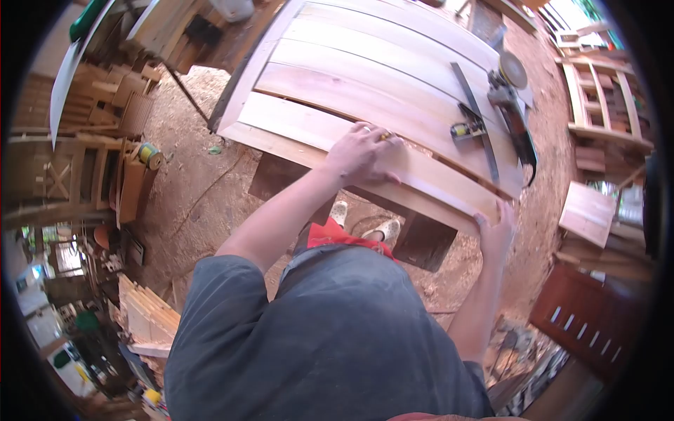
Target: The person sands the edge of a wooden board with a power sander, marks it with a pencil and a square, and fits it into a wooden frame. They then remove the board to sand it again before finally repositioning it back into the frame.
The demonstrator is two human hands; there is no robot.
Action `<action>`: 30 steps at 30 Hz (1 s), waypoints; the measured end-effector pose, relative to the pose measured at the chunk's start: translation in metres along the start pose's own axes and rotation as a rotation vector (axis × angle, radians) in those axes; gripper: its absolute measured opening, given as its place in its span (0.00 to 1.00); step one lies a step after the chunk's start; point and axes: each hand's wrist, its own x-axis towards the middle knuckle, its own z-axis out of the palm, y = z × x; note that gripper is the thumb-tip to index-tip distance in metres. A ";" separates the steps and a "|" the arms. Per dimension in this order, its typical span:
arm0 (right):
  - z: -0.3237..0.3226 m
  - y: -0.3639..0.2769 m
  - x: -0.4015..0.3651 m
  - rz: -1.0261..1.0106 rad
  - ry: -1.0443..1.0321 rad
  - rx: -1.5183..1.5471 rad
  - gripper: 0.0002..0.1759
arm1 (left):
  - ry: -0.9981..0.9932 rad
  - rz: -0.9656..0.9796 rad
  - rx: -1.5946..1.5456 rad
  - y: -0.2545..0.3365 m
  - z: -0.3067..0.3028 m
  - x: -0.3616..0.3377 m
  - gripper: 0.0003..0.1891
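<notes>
Several pale wooden planks point(365, 84) lie side by side on a work surface in front of me. My left hand point(361, 153) rests on the nearest plank point(428, 179), fingers closed around a small yellow pencil point(385, 137) whose tip touches the wood. My right hand point(496, 228) grips the near right corner of that same plank, fingers curled over its edge. Both arms reach out from my grey shirt.
On the planks to the right lie a metal square point(476, 112), a yellow tape measure point(460, 130) and an angle grinder point(512, 105) with its cord. The sawdust-covered floor point(196, 175) lies left. Stacked timber point(151, 316) and wooden frames point(597, 98) crowd both sides.
</notes>
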 end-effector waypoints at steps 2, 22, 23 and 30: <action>0.016 0.010 -0.005 -0.017 0.015 -0.044 0.41 | 0.005 -0.009 0.014 -0.003 -0.001 -0.004 0.49; 0.015 0.080 -0.001 0.471 -0.081 0.361 0.55 | -0.046 -0.030 -0.010 0.011 -0.007 0.009 0.40; 0.012 0.079 -0.003 0.472 -0.080 0.352 0.55 | -0.037 -0.026 -0.004 0.012 -0.007 0.009 0.41; 0.011 0.106 0.008 0.404 -0.221 0.385 0.52 | -0.011 -0.022 -0.009 0.018 -0.005 0.011 0.41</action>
